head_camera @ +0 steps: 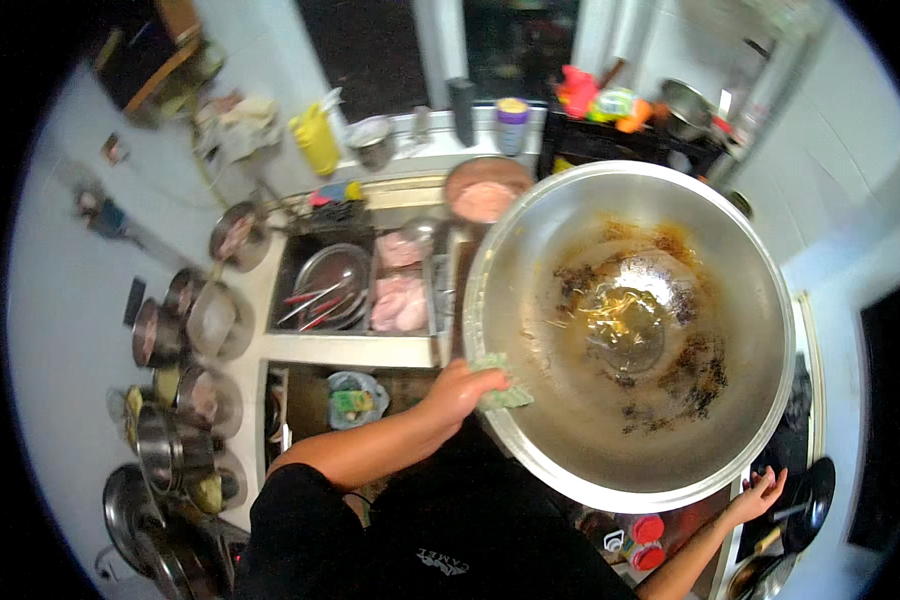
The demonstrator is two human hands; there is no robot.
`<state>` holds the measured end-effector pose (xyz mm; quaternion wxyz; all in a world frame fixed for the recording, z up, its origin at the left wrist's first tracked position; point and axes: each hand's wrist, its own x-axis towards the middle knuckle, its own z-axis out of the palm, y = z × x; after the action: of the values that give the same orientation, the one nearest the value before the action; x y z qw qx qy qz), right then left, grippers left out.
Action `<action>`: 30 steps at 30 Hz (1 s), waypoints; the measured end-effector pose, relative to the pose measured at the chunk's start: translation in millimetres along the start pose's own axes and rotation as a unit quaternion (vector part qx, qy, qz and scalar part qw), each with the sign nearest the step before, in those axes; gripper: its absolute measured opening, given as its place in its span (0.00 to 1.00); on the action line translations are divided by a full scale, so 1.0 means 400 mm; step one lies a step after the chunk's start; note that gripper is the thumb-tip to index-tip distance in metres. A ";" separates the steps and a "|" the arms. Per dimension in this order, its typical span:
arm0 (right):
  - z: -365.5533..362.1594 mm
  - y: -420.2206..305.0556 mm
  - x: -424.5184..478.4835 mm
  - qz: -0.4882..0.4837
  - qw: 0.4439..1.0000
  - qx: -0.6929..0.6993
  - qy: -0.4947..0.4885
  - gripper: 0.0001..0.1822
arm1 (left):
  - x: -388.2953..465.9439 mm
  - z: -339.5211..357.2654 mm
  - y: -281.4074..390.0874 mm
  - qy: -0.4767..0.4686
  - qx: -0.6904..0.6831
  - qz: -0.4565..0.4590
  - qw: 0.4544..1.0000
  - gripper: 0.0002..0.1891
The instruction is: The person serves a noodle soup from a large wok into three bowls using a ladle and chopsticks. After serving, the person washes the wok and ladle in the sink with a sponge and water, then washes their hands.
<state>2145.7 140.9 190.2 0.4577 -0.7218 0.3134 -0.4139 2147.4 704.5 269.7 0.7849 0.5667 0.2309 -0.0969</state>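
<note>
A large, wide metal basin (570, 420) fills the right half of the view, tilted so that I look into it. Brown and black scorch stains (690, 382) mark its inner wall. At the bottom lies a little yellowish liquid with shreds (619, 319). My left hand (457, 394) grips the basin's left rim, its thumb over a folded green cloth (504, 386). My right hand (759, 495) is by the basin's lower right rim, fingers apart and holding nothing. Whether it touches the basin's outside cannot be seen.
A double sink (349, 349) on the left holds a metal bowl (334, 277), red-handled utensils and pink raw meat (399, 304). Several metal bowls and pots (214, 322) crowd the left counter. Red-capped jars (649, 529) stand below the basin; a black pan (810, 506) lies at right.
</note>
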 end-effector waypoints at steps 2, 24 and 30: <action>0.112 -0.077 -0.077 0.001 0.999 0.010 -0.043 0.25 | -0.079 -0.148 0.062 0.040 -0.006 -0.016 0.999 0.14; 1.222 -0.813 -1.493 -0.283 0.703 0.194 -0.623 0.12 | -0.352 -1.309 0.270 0.365 0.168 -0.147 0.904 0.19; 1.556 -0.861 -1.691 -0.344 0.592 0.167 -0.709 0.13 | -0.213 -1.346 0.313 0.355 0.086 -0.223 0.904 0.17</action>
<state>2409.6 1085.3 148.8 0.4718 -0.7520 -0.4568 0.0571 1988.7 1240.7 280.4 0.5572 0.5623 0.6055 -0.0816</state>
